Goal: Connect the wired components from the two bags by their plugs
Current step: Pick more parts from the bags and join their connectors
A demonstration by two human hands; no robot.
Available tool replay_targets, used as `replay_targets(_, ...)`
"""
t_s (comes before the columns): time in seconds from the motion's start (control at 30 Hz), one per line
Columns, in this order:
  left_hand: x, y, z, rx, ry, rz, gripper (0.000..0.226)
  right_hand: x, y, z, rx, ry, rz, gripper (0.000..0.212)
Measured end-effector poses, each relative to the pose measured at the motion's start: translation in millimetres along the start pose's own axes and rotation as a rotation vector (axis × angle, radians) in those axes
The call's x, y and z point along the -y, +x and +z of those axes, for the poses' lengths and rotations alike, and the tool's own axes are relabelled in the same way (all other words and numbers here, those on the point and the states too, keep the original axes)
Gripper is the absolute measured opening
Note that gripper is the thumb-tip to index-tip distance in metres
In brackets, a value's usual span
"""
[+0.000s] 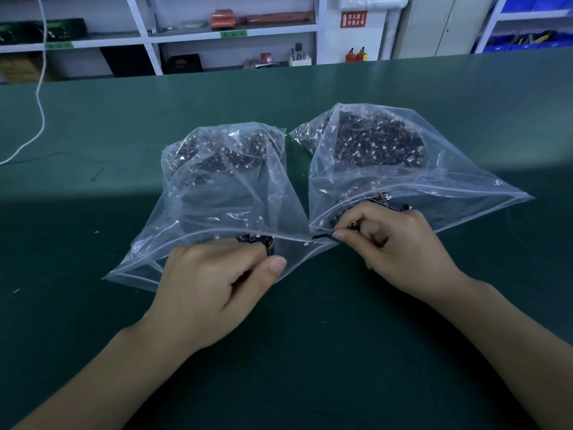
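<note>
So there are two clear zip bags on the bench, side by side with their mouths facing the person. The left bag (217,193) and the right bag (387,169) almost touch at their near corners. Each one holds a heap of small dark wired components with tiny white plugs, way too many to count, mostly piled at the far closed end of each bag.

Two bare hands, one at each bag mouth. The left hand (210,283) has its fingers curled in, with the thumb pressed toward them, gripping a small dark component (260,242) with orange wires right at the opening of the left bag. The right hand (393,243) is curled too, thumb and forefinger pinching a thin black piece (322,235) at the lip of the right bag, with a few more dark parts sitting just behind its knuckles.

The surface is a dark green mat (310,352) covering a long bench. A white cable (38,88) trails down onto it at far left. Behind are white shelves (148,35) with boxes and orange packages, two small red fire extinguishers (356,54) under a red sign (353,19), a grey cabinet (440,26), and blue bins (527,41) on the right.
</note>
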State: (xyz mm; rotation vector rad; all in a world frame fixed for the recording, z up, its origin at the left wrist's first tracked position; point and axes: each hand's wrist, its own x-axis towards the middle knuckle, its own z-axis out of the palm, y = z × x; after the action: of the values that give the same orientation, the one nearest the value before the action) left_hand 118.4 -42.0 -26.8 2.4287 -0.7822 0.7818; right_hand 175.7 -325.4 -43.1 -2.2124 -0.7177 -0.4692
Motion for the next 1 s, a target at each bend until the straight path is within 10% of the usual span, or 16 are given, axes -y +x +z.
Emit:
replay_targets(0.53, 21, 2, 0, 0.204, 0.238, -0.169, 0.026, -26, 5, -16, -0.192, -0.263, 0.311, 0.004)
replay_targets(1.0, 18, 2, -1, 0.226, 0.184, -0.227, 0.025, -1, -1, 0, -0.247, -0.182, 0.122, 0.007)
